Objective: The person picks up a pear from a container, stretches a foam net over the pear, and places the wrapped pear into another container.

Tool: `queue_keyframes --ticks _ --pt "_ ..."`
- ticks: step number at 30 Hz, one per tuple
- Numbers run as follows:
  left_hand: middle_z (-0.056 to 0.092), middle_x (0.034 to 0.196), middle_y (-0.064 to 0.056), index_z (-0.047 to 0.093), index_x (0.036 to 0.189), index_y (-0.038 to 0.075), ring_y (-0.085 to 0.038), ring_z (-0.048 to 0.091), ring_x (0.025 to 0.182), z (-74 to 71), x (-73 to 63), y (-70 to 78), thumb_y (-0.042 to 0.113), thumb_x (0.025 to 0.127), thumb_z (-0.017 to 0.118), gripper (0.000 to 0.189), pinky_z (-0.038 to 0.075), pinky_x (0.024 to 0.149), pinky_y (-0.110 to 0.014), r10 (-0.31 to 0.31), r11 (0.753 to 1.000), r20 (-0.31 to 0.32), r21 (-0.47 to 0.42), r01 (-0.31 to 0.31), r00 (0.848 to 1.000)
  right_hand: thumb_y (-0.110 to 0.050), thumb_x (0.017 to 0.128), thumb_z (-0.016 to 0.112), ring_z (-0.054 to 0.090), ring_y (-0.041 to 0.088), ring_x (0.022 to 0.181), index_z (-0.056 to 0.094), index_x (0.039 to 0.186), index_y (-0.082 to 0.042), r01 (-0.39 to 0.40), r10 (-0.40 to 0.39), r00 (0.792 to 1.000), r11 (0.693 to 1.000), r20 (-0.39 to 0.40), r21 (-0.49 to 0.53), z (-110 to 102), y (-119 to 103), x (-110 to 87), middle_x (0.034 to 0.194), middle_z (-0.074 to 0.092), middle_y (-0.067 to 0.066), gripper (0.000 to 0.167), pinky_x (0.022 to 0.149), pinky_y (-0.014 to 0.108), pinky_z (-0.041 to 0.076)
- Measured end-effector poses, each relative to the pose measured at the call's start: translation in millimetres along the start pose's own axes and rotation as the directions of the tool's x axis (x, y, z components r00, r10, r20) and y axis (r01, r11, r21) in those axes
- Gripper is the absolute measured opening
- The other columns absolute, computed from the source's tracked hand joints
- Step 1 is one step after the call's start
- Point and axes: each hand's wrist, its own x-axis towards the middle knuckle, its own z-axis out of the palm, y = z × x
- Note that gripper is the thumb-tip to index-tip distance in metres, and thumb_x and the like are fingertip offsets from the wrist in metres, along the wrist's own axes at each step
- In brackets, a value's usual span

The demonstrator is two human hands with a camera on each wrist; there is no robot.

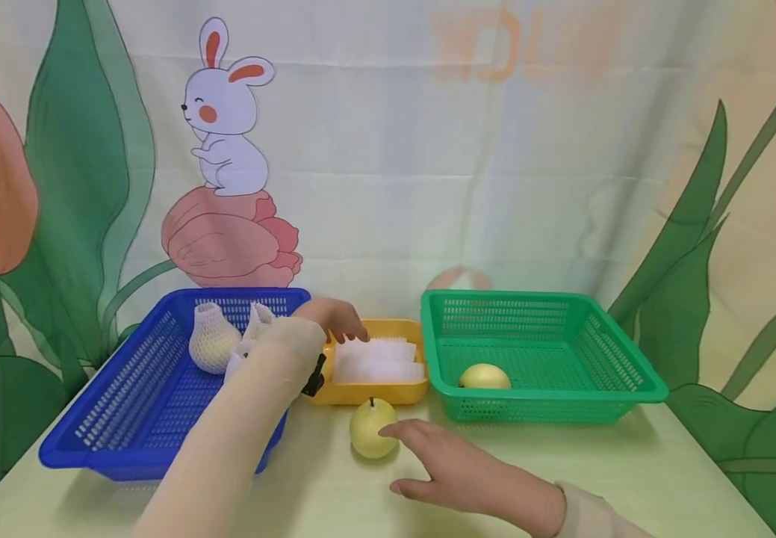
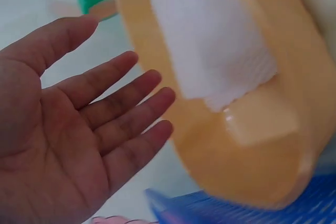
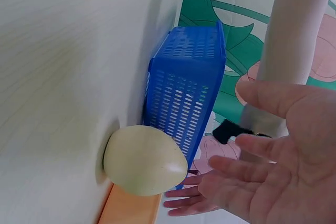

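A yellow-green pear (image 1: pixel 373 431) stands on the table with its stem up. Beside it is my right hand (image 1: pixel 468 471), thumb and fingers spread; the right wrist view shows a gap between this hand and the pear (image 3: pixel 144 161). My left hand (image 1: pixel 335 317) hovers over the left part of a yellow tray (image 1: pixel 367 394), its fingers loosely extended and holding nothing. White foam net sleeves (image 1: pixel 381 366) lie in that tray. The left wrist view shows the bare palm (image 2: pixel 68 140) with the sleeves (image 2: pixel 210 35) apart from it.
A blue basket (image 1: pixel 159 467) at the left holds several pears in white foam nets (image 1: pixel 215 344), partly hidden by my left forearm. At the right, a green basket (image 1: pixel 542 403) holds one bare pear (image 1: pixel 485 376). A printed curtain (image 1: pixel 495 187) hangs behind the table.
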Motion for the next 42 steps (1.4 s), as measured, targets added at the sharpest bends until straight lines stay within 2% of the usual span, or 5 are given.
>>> queue_keyframes --ticks 8,14,18,24,42 --pt "0.063 0.141 -0.013 0.065 0.135 0.009 -0.03 0.06 0.125 24.1 18.5 -6.7 0.039 0.097 0.067 0.048 0.051 0.109 -0.043 -0.101 0.994 -0.049 -0.034 0.099 0.994 -0.03 0.098 0.069 0.064 0.013 0.116 0.067 0.125 -0.011 0.098 -0.096 0.995 0.992 0.03 -0.074 2 2 0.4 0.122 0.07 -0.002 0.032 0.103 0.028 0.053" --pt "0.067 0.101 -0.008 0.072 0.112 0.005 -0.02 0.058 0.088 36.3 21.8 -8.3 0.028 0.092 0.075 0.03 0.051 0.078 -0.03 -0.146 0.988 -0.077 -0.067 0.141 0.986 -0.03 0.099 0.068 0.065 0.012 0.113 0.069 0.121 -0.013 0.111 -0.107 0.993 0.99 0.054 -0.081 6 4 -1.0 0.119 0.071 -0.003 0.028 0.1 0.025 0.053" --pt "0.06 0.093 -0.008 0.072 0.106 0.005 -0.022 0.056 0.087 40.1 23.6 -11.3 0.021 0.088 0.079 0.025 0.051 0.076 -0.031 -0.222 0.967 -0.094 -0.148 0.207 0.971 -0.03 0.098 0.068 0.065 0.012 0.111 0.07 0.119 -0.013 0.099 -0.094 0.994 0.992 0.063 -0.073 9 4 -0.6 0.118 0.071 -0.003 0.026 0.098 0.024 0.053" --pt "0.071 0.112 -0.013 0.074 0.117 0.011 -0.027 0.062 0.105 34.9 23.4 -9.6 0.025 0.091 0.076 0.029 0.056 0.096 -0.041 -0.13 0.991 -0.071 -0.031 0.128 0.989 -0.031 0.098 0.068 0.065 0.012 0.112 0.07 0.119 -0.014 0.079 -0.074 0.995 0.995 0.071 -0.067 9 5 0.6 0.12 0.071 -0.004 0.027 0.098 0.025 0.054" --pt "0.071 0.112 -0.012 0.068 0.115 0.006 -0.023 0.067 0.095 15.5 -7.4 6.3 0.014 0.098 0.067 0.018 0.058 0.101 -0.042 0.082 0.993 -0.062 0.091 -0.076 0.995 -0.031 0.098 0.068 0.064 0.013 0.113 0.07 0.119 -0.012 0.035 -0.033 0.998 0.999 0.062 -0.036 9 13 1.0 0.12 0.07 -0.002 0.029 0.098 0.027 0.054"
